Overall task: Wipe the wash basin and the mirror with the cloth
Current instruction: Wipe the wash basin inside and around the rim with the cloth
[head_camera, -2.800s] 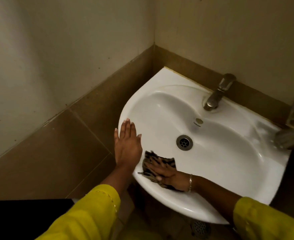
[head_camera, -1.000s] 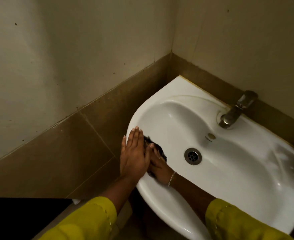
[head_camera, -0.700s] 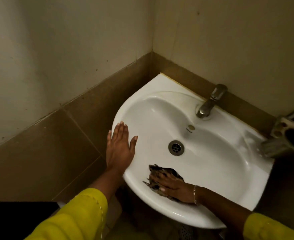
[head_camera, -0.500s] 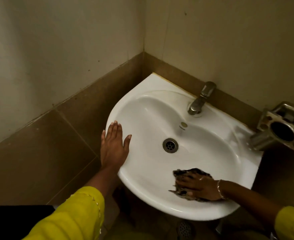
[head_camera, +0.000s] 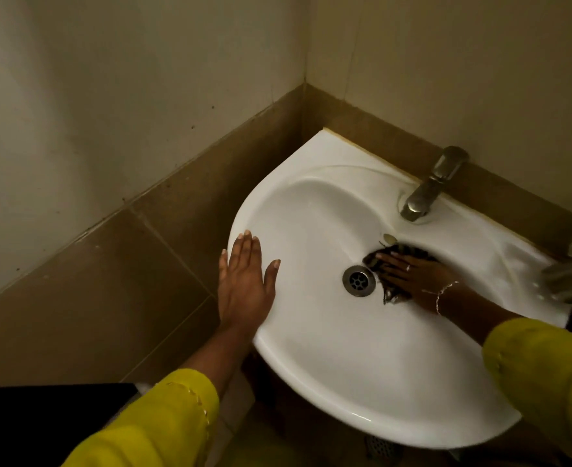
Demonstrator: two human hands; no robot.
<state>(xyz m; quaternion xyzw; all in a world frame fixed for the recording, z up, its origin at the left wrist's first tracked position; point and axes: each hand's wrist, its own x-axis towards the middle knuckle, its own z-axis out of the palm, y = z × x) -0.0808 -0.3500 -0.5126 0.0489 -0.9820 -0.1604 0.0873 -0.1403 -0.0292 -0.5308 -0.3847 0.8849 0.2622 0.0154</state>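
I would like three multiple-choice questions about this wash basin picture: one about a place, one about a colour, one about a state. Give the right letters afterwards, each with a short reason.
1. Where is the cloth?
A. inside the bowl, right of the drain
B. on the rim near the wall corner
C. hanging on the tap

2. What colour are the sleeves?
A. white
B. yellow
C. blue

3. What is the left hand doing?
A. gripping the tap
B. holding the cloth
C. lying flat and open on the basin rim

Answers:
1 A: the right hand presses it beside the drain.
2 B: both forearms wear yellow.
3 C: its fingers are spread out straight on the wash basin edge, far from the tap.
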